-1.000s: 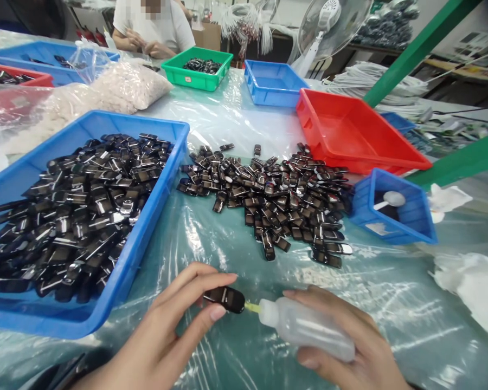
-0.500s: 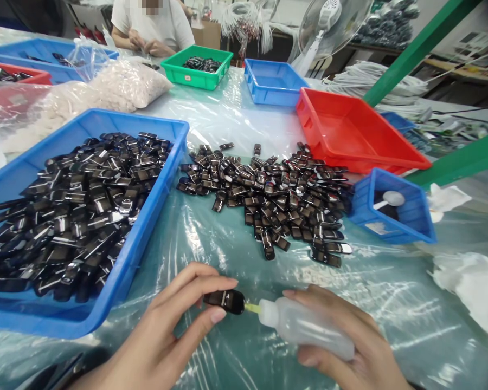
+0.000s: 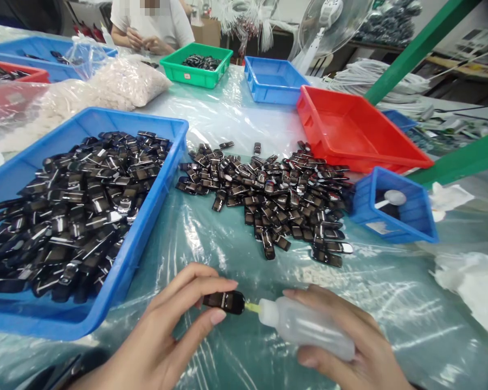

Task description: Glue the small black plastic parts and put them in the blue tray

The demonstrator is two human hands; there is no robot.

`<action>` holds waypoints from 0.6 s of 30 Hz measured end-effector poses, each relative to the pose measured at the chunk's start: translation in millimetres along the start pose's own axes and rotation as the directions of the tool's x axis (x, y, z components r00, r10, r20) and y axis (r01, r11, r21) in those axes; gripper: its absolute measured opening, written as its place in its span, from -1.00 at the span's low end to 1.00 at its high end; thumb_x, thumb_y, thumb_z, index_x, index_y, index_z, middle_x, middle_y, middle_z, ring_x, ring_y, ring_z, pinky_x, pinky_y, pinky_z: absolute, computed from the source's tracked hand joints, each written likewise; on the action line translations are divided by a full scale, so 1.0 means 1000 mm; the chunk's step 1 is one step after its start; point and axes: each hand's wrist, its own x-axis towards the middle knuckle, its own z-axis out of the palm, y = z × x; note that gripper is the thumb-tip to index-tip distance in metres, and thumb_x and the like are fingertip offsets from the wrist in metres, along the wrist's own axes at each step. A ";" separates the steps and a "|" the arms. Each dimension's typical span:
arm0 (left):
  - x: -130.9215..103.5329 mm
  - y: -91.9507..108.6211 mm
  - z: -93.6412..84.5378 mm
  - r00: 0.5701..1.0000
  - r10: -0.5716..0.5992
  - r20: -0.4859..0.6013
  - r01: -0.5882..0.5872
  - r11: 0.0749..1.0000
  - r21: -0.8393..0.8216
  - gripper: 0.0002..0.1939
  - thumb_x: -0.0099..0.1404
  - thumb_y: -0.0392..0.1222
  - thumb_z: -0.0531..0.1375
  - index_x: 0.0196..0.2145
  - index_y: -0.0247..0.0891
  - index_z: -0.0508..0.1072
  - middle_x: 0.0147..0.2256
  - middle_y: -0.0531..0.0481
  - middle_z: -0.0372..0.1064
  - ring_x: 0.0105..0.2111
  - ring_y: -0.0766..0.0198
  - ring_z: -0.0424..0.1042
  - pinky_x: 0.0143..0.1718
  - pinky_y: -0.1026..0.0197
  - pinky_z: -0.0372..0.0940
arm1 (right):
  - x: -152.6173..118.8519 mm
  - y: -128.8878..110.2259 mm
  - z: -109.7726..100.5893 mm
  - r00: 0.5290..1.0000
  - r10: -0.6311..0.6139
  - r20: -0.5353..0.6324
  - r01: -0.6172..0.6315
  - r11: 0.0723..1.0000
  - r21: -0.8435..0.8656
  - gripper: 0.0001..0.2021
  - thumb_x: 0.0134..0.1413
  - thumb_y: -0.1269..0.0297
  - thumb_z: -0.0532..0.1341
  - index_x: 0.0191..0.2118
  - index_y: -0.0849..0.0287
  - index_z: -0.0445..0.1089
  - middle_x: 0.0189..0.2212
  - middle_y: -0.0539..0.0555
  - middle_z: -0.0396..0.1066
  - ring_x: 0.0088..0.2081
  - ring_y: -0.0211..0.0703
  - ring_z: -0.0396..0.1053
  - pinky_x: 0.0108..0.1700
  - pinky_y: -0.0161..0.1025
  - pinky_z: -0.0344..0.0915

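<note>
Between the thumb and fingers of my left hand (image 3: 174,319) is a small glossy black part (image 3: 225,301), lying level above the table. My right hand (image 3: 345,336) is wrapped round a translucent white squeeze bottle (image 3: 309,325) lying on its side. Its thin yellowish tip (image 3: 252,307) points left and meets the right end of the black part. Beyond my hands, a loose heap of similar black parts (image 3: 284,211) lies on the plastic-covered table (image 3: 166,287). At the left, a big blue tray (image 3: 146,227) holds many more of them.
A small blue bin (image 3: 370,216) with a white spoon (image 3: 394,197) stands right of the heap, near crumpled white tissue (image 3: 472,292). Behind are a red tray (image 3: 350,130), a blue tray (image 3: 274,95), a green tray (image 3: 199,79) and a plastic bag (image 3: 130,81). A person (image 3: 154,27) sits opposite.
</note>
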 end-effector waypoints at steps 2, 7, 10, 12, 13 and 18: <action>0.000 0.001 -0.001 1.000 -0.015 -0.021 0.015 1.000 -0.004 -0.69 0.40 -0.22 0.05 -0.03 0.22 0.35 -0.08 0.15 0.32 -0.06 0.25 0.36 -0.19 0.35 0.32 | 0.001 -0.001 0.001 0.999 0.029 -0.021 -0.028 0.999 0.038 -0.67 0.11 -0.09 0.18 -0.02 -0.20 0.36 -0.25 0.00 0.56 -0.26 -0.04 0.52 -0.33 -0.24 0.45; 0.005 0.005 -0.004 0.967 -0.162 -0.198 0.162 0.987 -0.019 -0.78 0.40 -0.10 0.04 -0.05 0.14 0.38 -0.06 0.14 0.34 -0.01 0.20 0.31 -0.11 0.28 0.28 | 0.005 0.001 -0.003 0.983 0.179 -0.028 -0.173 0.974 0.149 -0.71 0.16 0.07 0.20 0.01 -0.23 0.34 -0.17 -0.04 0.54 -0.30 -0.15 0.55 -0.46 -0.40 0.46; 0.010 0.004 -0.004 0.937 -0.225 -0.265 0.210 0.974 -0.086 -0.77 0.40 -0.03 0.03 -0.04 0.04 0.38 -0.11 0.10 0.39 -0.09 0.18 0.37 -0.13 0.24 0.29 | 0.012 0.004 -0.003 0.964 0.257 -0.073 -0.238 0.949 0.207 -0.67 0.16 0.19 0.21 0.05 -0.19 0.30 -0.05 -0.03 0.49 -0.12 -0.17 0.51 -0.24 -0.41 0.48; 0.012 0.003 -0.004 0.927 -0.268 -0.260 0.235 0.960 -0.153 -0.75 0.39 0.00 0.03 -0.05 0.01 0.40 -0.14 0.09 0.43 -0.13 0.19 0.40 -0.12 0.23 0.30 | 0.018 0.006 0.002 0.946 0.298 -0.123 -0.248 0.917 0.313 -0.73 0.15 0.21 0.22 -0.01 -0.14 0.30 -0.05 -0.03 0.49 -0.04 -0.21 0.47 -0.10 -0.41 0.43; 0.012 0.002 -0.004 0.924 -0.293 -0.247 0.254 0.951 -0.177 -0.75 0.39 0.01 0.03 -0.05 0.01 0.40 -0.15 0.09 0.44 -0.13 0.19 0.41 -0.10 0.23 0.30 | 0.021 0.006 0.005 0.941 0.314 -0.130 -0.246 0.894 0.374 -0.75 0.15 0.21 0.22 -0.04 -0.12 0.29 -0.06 -0.03 0.49 -0.03 -0.22 0.46 -0.08 -0.41 0.41; 0.014 0.000 -0.005 0.938 -0.307 -0.159 0.279 0.944 -0.177 -0.72 0.39 0.04 0.01 -0.03 0.01 0.37 -0.12 0.08 0.43 -0.09 0.17 0.38 -0.07 0.20 0.28 | 0.024 0.008 0.020 0.931 0.346 -0.120 -0.267 0.865 0.425 -0.68 0.14 0.28 0.23 -0.02 -0.08 0.18 0.06 0.08 0.38 0.07 -0.10 0.36 0.08 -0.10 0.32</action>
